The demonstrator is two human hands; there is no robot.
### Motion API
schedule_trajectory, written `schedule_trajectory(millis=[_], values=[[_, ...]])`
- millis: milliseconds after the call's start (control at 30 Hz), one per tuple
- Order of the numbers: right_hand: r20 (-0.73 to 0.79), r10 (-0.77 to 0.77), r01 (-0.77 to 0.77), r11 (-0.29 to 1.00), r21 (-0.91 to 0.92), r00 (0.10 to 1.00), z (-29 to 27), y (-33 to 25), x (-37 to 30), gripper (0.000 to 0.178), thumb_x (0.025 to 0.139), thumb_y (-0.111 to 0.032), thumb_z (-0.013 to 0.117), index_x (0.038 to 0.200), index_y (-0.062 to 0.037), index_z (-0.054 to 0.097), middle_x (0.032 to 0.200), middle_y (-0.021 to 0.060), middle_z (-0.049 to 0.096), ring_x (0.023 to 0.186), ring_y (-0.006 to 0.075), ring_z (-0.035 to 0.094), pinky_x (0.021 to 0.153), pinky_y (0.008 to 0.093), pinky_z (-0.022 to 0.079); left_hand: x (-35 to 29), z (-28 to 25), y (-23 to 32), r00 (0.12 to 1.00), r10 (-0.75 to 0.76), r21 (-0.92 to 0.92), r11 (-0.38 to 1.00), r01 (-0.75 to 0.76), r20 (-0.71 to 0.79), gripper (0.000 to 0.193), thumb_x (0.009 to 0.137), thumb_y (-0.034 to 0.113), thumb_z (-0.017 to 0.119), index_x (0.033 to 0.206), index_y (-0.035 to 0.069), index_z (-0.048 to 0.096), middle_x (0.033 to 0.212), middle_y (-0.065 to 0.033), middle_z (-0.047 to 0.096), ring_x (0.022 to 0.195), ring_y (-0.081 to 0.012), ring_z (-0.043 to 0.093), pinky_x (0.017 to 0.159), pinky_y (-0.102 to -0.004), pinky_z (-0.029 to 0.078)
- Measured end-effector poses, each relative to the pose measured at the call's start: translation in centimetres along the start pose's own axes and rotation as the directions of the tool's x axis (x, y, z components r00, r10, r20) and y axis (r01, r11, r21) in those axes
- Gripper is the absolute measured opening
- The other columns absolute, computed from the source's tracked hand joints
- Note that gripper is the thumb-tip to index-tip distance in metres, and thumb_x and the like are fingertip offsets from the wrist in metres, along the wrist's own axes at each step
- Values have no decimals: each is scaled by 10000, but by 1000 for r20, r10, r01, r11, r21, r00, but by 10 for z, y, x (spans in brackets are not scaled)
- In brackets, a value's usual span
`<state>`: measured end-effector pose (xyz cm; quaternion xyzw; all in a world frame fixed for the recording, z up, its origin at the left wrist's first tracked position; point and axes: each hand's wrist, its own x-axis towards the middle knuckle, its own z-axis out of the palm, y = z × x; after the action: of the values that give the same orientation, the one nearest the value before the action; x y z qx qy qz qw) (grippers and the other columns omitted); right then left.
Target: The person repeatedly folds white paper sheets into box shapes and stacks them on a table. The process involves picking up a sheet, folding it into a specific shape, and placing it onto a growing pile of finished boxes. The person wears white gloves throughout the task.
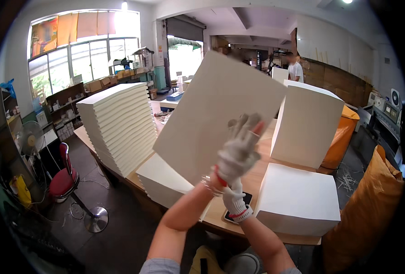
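The person's left hand (236, 159), in a white glove, lies over the near face of a large, tilted paper (211, 109). The upper fingers (244, 122) stretch out, slightly parted, one tip red; whether they grip the paper cannot be told. The right hand (233, 197), gloved too, is mostly hidden behind the left, its hold unclear. The paper rises toward 11 o'clock from the hands, above the counter (262, 150). Around them stand a low stack (163, 179) near 8, a layered stack (115, 130) near 10, a tall stack (305, 125) at 2 and a short stack (298, 194) at 4. A phone (248, 198) lies at 6, by the right wrist.
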<state>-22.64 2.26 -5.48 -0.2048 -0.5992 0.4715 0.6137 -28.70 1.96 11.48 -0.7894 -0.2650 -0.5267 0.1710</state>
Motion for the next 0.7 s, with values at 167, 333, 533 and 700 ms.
schedule_trajectory(millis=[167,333,533,700], values=[[13,448,-446,887,117,894,29,-6,17,507,969,-178,678,1361,70,474,1176,158,676,987,228,718,785,343,620,-121,-77,-157,956,-294,58,955,292,21,448,916,16,698,1348,100,614,1208,-158,692,1025,-304,699,847,-410,585],[-13,286,-253,826,-504,958,27,-24,0,712,950,-466,702,1351,82,488,1204,296,635,1052,361,707,848,432,585,-217,-194,-201,427,-872,504,487,713,239,378,935,187,684,1300,88,689,1140,-143,746,1004,-268,714,909,-350,550],[239,242,98,481,-871,940,47,-57,-16,740,907,-589,702,1356,-28,527,1172,295,575,982,455,673,841,492,561,-261,-220,-210,409,-846,23,443,896,343,380,948,101,695,1311,-7,668,1128,-94,746,988,-140,676,910,-278,532],[273,154,171,476,-863,950,47,-39,-8,675,884,-553,741,1277,-32,570,1115,265,587,887,436,688,757,480,573,-296,-217,-230,464,-863,-364,374,853,199,291,936,12,645,1217,-39,699,1078,-128,735,965,-195,723,867,-305,579]])
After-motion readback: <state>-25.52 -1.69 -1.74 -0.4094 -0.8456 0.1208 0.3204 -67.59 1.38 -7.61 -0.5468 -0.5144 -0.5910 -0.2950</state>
